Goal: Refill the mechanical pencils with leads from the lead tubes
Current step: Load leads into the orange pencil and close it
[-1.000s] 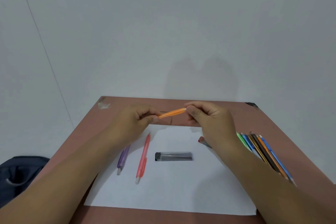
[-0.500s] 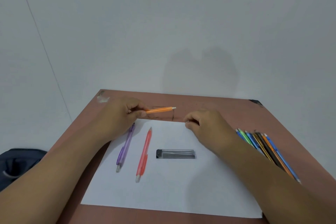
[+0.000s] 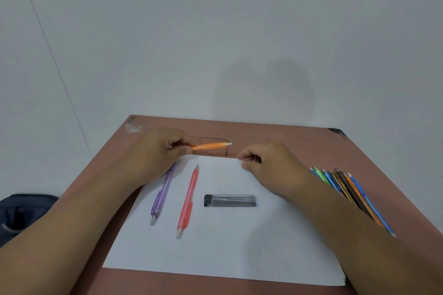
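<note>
My left hand (image 3: 155,151) grips an orange mechanical pencil (image 3: 211,145) just above the table's far side, its white eraser end pointing right. My right hand (image 3: 266,165) hovers at the far edge of the white paper (image 3: 239,246), fingers curled, thumb and forefinger pinching a tiny piece that looks like the pencil's end cap, mostly hidden. A clear lead tube (image 3: 230,200) with a black cap lies on the paper's middle. A purple mechanical pencil (image 3: 163,195) and a red one (image 3: 188,202) lie on the paper to its left.
A bundle of several coloured pencils (image 3: 352,191) lies on the brown table (image 3: 287,136) at the right, partly under my right forearm. A dark bag (image 3: 21,213) sits on the floor to the left. A white wall stands just behind the table.
My hands have come apart: the right hand left the orange pencil's end and dropped to the paper's far edge, and the pencil's white eraser end now shows. The left hand moved left with the pencil.
</note>
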A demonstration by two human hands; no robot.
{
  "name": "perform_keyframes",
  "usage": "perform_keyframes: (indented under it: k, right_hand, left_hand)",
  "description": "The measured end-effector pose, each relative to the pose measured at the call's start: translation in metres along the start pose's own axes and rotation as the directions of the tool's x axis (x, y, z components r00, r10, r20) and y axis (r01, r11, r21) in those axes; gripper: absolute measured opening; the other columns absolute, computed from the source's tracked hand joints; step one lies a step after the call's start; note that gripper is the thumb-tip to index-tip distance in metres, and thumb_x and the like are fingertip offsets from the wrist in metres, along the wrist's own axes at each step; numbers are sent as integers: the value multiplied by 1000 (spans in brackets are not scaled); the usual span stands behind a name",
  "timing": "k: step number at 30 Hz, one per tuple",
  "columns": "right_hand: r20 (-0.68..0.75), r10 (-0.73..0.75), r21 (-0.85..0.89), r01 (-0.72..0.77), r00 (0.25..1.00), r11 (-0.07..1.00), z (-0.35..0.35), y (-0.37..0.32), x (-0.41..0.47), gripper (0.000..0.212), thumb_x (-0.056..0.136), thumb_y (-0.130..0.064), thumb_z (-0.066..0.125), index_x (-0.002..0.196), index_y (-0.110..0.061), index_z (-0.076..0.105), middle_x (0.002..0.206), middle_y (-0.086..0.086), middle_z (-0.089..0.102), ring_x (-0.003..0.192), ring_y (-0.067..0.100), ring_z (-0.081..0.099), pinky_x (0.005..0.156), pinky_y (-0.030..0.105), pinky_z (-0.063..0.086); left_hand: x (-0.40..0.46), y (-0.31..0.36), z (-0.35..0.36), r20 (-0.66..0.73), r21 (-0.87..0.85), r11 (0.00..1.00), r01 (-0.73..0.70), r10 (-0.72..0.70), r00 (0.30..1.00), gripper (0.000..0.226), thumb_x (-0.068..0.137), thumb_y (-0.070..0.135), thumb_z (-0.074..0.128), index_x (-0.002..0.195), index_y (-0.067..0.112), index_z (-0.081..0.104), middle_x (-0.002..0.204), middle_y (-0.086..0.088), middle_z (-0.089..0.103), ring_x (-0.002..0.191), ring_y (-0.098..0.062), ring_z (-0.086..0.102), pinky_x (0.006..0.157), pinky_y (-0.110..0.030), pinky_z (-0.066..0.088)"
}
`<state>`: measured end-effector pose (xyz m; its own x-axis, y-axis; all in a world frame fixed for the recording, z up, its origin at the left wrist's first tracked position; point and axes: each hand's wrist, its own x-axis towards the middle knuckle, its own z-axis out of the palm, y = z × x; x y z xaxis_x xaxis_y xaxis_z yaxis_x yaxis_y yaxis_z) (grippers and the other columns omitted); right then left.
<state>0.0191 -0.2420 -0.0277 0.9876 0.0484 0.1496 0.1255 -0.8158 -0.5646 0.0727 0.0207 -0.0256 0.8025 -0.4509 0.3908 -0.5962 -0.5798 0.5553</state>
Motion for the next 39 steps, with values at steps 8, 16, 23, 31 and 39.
perform_keyframes:
  k: [8, 16, 23, 31, 39]
  right_hand:
    - [-45, -38, 56, 40, 998, 998, -8, 0, -4, 15, 84, -21, 79, 96, -29, 76, 89, -13, 67, 79, 2, 59, 68, 16, 48]
    - [-219, -147, 152, 182, 965, 971, -9, -11, -8, 12, 89, -17, 76, 85, -29, 76, 68, -13, 57, 64, 3, 50, 60, 11, 37]
    - [-186, -91, 53, 102, 978, 993, -17, -3, -6, 12, 91, -23, 74, 80, -28, 76, 77, -13, 65, 68, 2, 57, 59, 12, 43]
    - [76, 8, -126, 2, 997, 992, -19, -2, -13, 9, 90, -30, 72, 87, -31, 80, 81, -20, 67, 84, 5, 65, 83, 35, 56]
    - [-24, -18, -39, 17, 1000, 999, -23, -3, -14, 2, 86, -27, 78, 86, -25, 79, 83, -12, 71, 78, 5, 65, 78, 33, 56]
  left_hand:
    - [-1, 4, 1, 10, -19, 1000, -24, 24, 1000, 38, 93, 17, 69, 85, 54, 62, 90, 43, 61, 89, 9, 59, 71, -2, 40]
    - [-1, 7, 8, -10, -84, 996, -23, 22, 1000, 28, 90, 15, 72, 88, 42, 70, 89, 24, 69, 91, 2, 60, 72, -3, 40]
    - [1, 5, 7, -18, -73, 997, -24, 23, 1000, 34, 91, 13, 71, 86, 47, 67, 93, 28, 66, 87, -4, 59, 69, -7, 42]
    - [0, 4, 8, -13, -47, 999, -21, 20, 1000, 27, 90, 19, 72, 90, 46, 70, 93, 32, 65, 87, -4, 61, 69, -12, 45]
    - [1, 4, 10, -19, -34, 999, -9, 9, 1000, 19, 90, 20, 72, 97, 37, 76, 94, 29, 65, 87, -3, 60, 69, -7, 43]
